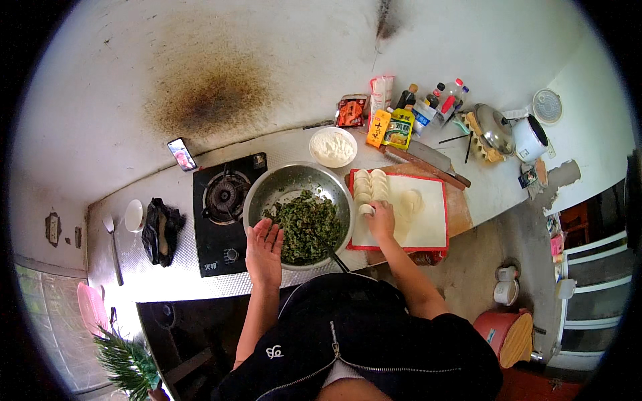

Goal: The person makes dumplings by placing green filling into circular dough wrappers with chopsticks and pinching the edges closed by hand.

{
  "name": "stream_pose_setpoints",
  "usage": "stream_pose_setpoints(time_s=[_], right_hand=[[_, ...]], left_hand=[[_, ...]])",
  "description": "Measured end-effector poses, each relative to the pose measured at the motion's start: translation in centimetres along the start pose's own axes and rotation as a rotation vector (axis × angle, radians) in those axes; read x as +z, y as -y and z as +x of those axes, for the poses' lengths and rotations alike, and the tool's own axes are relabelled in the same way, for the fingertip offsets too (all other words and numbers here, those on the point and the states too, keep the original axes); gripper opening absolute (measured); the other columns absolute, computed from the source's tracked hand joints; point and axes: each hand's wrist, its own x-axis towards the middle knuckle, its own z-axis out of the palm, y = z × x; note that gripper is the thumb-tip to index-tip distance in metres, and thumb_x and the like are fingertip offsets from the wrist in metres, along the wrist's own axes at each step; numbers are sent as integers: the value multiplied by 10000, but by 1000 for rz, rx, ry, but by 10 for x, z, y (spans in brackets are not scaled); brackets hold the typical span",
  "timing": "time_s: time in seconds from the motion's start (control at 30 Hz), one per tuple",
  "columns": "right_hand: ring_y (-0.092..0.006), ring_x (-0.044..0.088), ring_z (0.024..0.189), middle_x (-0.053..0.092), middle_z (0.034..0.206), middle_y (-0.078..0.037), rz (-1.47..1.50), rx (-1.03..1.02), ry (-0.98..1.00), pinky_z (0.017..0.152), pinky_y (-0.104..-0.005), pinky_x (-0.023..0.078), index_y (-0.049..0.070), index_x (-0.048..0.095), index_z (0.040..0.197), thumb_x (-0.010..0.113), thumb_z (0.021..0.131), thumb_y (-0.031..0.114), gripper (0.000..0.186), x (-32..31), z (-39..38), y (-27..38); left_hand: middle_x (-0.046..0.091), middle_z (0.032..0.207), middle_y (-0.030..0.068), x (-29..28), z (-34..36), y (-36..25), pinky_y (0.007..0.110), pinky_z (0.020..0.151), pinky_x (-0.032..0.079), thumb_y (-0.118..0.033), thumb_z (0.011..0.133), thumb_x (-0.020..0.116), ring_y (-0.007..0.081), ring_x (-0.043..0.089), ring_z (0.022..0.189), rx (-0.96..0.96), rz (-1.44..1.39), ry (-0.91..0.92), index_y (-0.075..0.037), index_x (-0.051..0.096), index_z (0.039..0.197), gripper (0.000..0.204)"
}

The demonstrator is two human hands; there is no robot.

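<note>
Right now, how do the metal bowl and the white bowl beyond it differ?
The metal bowl is the larger and is shiny silver; the white bowl is smaller and pale.
The metal bowl holds a chopped green mixture, the white bowl a white powder.
Both are round and open-topped.

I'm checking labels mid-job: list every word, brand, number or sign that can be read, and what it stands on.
I won't copy out wording; here's where it stands.
Yellow-and-green pouch: large printed characters, readable.
Orange packet: large printed characters, readable.
Black gas stove: pale characters on its near left corner, readable.
Black zip jacket: white emblem, wording unclear.
Red packet: print too small to read.
Phone: nothing readable on its screen.
</note>
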Motion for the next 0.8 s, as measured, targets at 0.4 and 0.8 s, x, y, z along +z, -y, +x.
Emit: stream_pose_setpoints(time_s=[0.4,0.8], right_hand=[[-288,585,944,630,1035,-105,96,53,-150,845,-385,474,94,659,1017,709,735,76,287,-28,11,-47],[-325,612,862,638,904,-148,-3,311,-164,779,-420,489,38,644,940,722,770,157,222,-31,14,-132]], left_hand=[[545,1165,160,-91,35,24,309,839,471,-154,864,692,210,556,993,405,1085,-282,12,500,1248,460],[623,712,108,-153,57,33,376,617,499,-137,801,706,265,638,670,253,1474,-319,-13,533,989,284]])
